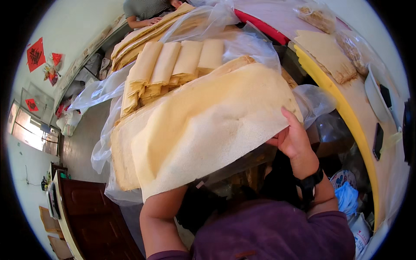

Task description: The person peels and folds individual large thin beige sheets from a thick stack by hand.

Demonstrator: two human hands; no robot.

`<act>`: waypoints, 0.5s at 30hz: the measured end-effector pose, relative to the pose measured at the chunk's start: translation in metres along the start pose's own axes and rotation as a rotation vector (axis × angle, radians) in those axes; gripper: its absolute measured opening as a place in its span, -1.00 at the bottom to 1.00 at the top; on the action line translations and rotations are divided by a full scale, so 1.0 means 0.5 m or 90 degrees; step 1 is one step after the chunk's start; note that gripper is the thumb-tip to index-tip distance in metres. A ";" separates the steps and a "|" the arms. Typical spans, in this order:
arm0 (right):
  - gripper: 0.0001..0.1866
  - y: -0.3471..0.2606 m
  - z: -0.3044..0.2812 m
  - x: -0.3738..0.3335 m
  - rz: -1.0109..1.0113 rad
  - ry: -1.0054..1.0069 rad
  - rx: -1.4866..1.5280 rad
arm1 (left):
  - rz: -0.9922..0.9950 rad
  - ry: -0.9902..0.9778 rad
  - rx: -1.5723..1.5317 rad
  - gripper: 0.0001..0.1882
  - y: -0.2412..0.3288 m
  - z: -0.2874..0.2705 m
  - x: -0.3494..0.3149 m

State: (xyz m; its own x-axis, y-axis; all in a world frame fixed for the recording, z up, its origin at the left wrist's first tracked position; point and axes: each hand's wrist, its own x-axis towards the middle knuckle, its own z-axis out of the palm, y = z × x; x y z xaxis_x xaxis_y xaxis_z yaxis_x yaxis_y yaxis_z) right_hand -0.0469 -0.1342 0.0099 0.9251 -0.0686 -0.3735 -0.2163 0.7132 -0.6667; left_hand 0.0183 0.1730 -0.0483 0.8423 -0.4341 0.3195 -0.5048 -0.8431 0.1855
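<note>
A broad, thin, pale yellow sheet of what looks like tofu skin (pixel 216 125) spreads in front of me, its near edge raised and its left part bulging. My right hand (pixel 296 138) grips the near right corner, thumb on top and fingers underneath. From the lower left my left forearm (pixel 161 216) reaches under the sheet, which hides that hand and its fingers. Beneath lies a stack of similar sheets (pixel 123 162), showing at the left. Just beyond, several folded bundles of sheets (pixel 186 60) lie side by side.
Clear plastic film (pixel 108 138) surrounds the stack. Farther off, another person's hand (pixel 152 21) touches a bigger pile of sheets (pixel 147 37). On the yellow-edged table (pixel 346 104) at right are a white basin (pixel 373 93), a phone (pixel 378 141) and flat sheets (pixel 325 50). A dark red cabinet (pixel 93 212) stands lower left.
</note>
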 end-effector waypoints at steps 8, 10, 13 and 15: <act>-0.55 -0.047 -0.107 0.067 -0.154 0.188 0.183 | 0.001 -0.148 -0.087 -0.49 0.035 -0.059 -0.193; -0.53 -0.039 -0.100 0.068 -0.195 0.220 0.162 | -0.101 -0.140 -0.219 -0.49 0.028 -0.098 -0.255; -0.52 -0.024 -0.140 0.080 -0.217 0.178 0.174 | -0.369 -0.012 -0.724 -0.42 0.030 -0.129 -0.312; -0.53 -0.038 -0.152 0.082 -0.209 0.159 0.181 | -0.387 0.210 -1.296 -0.41 0.019 -0.126 -0.342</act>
State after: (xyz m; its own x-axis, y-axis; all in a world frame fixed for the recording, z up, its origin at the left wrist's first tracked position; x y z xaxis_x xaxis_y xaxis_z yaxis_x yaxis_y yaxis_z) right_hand -0.0285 -0.2035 -0.0420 0.8200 -0.4607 -0.3396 0.1993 0.7861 -0.5851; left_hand -0.1424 0.2591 -0.0426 0.9943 -0.0668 -0.0826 0.1057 0.6980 0.7083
